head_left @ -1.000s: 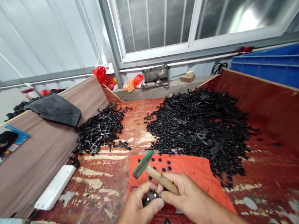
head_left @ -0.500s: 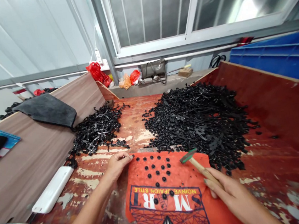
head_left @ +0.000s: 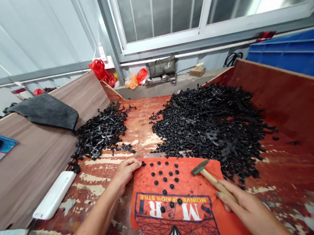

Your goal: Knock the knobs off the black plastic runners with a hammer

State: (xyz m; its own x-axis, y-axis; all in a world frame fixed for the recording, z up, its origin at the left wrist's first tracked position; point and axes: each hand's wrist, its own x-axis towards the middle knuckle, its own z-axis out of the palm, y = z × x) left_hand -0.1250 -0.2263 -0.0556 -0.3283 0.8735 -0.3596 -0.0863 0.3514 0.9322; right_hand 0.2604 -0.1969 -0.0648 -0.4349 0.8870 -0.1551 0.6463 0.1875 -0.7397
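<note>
“Black caps where, rel. to hands?”
“On orange cloth, betw. both. L hand nearer, fingertips at top-L cap; can't tell if gripping. R hand grips wood-handled hammer, long axis slanting up-L, head twd caps.”
“Any txt?”
“Cloth: upside-down ‘SMART’, smaller ‘STILE’, rest unclear. Parts pile beyond, R side.”

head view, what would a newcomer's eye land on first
The big heap of black parts on the right of the worn red tabletop stands out first, with a smaller pile to its left. Next is the orange-red cloth in front, dotted with black discs, and the green-headed hammer in the right hand.
</note>
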